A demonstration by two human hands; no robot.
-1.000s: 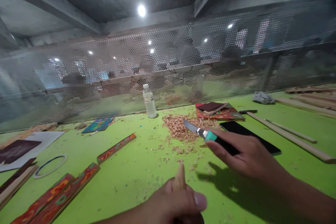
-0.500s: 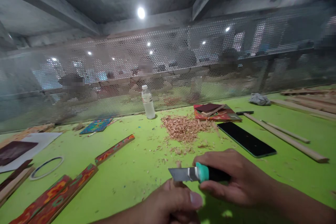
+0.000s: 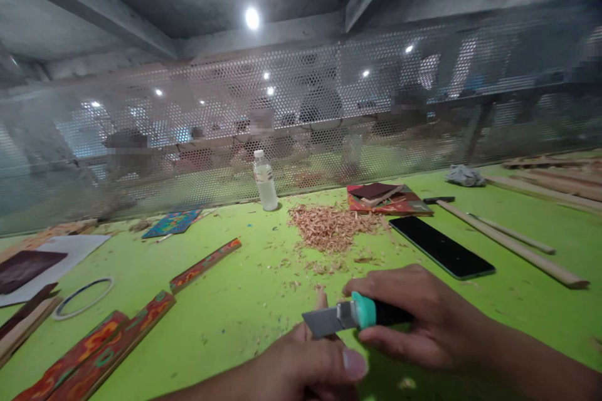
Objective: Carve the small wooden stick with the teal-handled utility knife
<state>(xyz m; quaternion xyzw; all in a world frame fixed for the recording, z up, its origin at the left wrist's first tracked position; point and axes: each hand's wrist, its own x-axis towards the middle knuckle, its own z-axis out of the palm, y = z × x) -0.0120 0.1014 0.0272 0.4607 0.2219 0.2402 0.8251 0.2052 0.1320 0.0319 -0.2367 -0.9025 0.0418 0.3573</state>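
My right hand (image 3: pixel 418 313) is closed round the black and teal handle of a utility knife (image 3: pixel 365 311). The knife's wide metal blade points left and lies against a small wooden piece (image 3: pixel 322 299). My left hand (image 3: pixel 315 360) grips that piece, its thumb stretched toward the right below the blade. Only the piece's tip shows above the blade; the rest is hidden by the blade and my fingers. Beyond both hands, a heap of wood shavings (image 3: pixel 329 229) lies on the green table (image 3: pixel 226 301).
A black phone (image 3: pixel 442 247) and a hammer (image 3: pixel 512 241) lie at right. A plastic bottle (image 3: pixel 266 185) stands by the mesh screen (image 3: pixel 211 163). Painted wood strips (image 3: pixel 113 351), a white ring (image 3: pixel 61 312) and a blue patterned card (image 3: pixel 173 223) are at left. Crumpled paper (image 3: pixel 464 175) sits at back right.
The knife blade has tilted, its tip now slightly lower and more of its face showing. My left thumb has shifted slightly right. More of the wooden piece's tip shows above the blade.
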